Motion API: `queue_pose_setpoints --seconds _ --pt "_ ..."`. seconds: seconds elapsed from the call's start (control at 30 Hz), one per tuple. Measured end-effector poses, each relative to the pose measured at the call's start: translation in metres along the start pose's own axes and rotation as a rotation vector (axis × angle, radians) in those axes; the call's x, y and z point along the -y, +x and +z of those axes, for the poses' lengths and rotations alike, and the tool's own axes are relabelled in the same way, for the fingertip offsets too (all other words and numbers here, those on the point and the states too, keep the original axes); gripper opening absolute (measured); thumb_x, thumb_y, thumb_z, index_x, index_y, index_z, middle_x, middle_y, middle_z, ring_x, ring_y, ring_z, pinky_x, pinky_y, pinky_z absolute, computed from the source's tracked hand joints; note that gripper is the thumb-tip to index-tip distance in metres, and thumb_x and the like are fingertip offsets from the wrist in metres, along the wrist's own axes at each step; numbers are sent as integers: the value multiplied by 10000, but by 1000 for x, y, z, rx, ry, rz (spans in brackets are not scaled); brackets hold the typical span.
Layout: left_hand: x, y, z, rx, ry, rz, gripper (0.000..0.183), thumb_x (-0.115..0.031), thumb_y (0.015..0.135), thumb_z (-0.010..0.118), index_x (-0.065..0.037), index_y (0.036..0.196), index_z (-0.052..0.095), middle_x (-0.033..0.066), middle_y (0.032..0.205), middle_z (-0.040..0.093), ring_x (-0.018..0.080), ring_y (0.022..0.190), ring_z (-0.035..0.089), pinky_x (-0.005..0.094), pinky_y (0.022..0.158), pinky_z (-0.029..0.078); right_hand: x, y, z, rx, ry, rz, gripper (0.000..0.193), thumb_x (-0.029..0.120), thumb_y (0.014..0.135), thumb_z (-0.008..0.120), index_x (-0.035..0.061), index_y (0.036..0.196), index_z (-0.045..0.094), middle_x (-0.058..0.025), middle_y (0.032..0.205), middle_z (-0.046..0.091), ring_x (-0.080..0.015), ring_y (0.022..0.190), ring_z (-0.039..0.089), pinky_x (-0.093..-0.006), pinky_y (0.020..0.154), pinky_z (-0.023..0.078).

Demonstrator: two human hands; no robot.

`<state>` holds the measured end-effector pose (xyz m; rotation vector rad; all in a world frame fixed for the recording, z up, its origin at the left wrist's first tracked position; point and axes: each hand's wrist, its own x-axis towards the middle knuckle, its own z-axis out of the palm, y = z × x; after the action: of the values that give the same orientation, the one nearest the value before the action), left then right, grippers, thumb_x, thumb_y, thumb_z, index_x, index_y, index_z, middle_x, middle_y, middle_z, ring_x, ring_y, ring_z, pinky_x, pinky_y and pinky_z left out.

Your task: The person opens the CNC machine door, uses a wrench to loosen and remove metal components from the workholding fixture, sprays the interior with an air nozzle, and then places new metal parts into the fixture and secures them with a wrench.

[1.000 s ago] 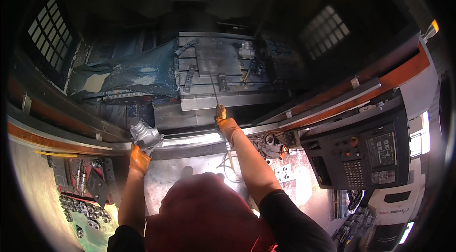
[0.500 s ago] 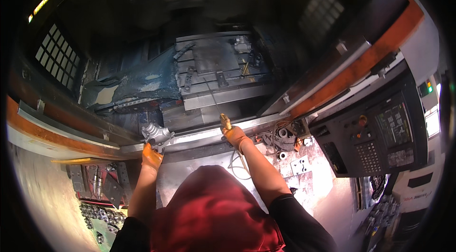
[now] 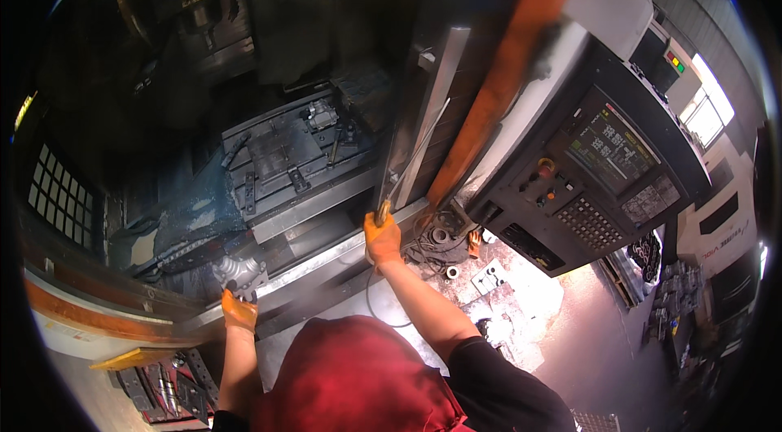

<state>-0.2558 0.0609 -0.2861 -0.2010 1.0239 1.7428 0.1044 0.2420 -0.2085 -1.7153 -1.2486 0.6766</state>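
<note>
Holding a metal part [image 3: 239, 271] and a long tool [image 3: 384, 210]

The left hand [image 3: 240, 311], in an orange glove, has its fingers clamped on the metal part, by the machine's front edge [image 3: 326, 257]. The right hand [image 3: 382, 238] has its fingers wrapped around the long tool, which points up.

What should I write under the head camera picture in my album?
Gloved left hand holds a grey metal part, right hand grips a long thin tool, control panel to the right.

Black control panel [image 3: 580, 175], gridded window [image 3: 60, 194]
</note>
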Motion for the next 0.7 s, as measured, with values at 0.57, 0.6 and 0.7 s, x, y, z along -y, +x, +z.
queue_pose_setpoints --seconds 0.57,0.6,0.7 --pt "-9 97 10 225 10 -285 314 -350 927 593 -159 1172 638 4 1126 683 208 979 650 375 752 536 56 117 0 49 -461 82 479 455 887 553 19 1033 688 -255 984 674 -437 981 635 -486 858 505" --pt "-8 109 7 260 15 -277 323 -351 929 595 -158 1186 632 10 1139 678 209 992 645 368 762 531 57 123 -1 131 -552 148 511 486 890 538 24 1039 695 -243 1023 675 -424 1000 636 -476 866 508" --pt "2 122 25 309 17 -261 349 -351 930 601 -155 1218 615 20 1163 668 213 1027 630 361 792 519 46 130 -1 268 -734 261 558 531 892 511 24 995 721 -211 1049 686 -395 1015 647 -452 870 516"
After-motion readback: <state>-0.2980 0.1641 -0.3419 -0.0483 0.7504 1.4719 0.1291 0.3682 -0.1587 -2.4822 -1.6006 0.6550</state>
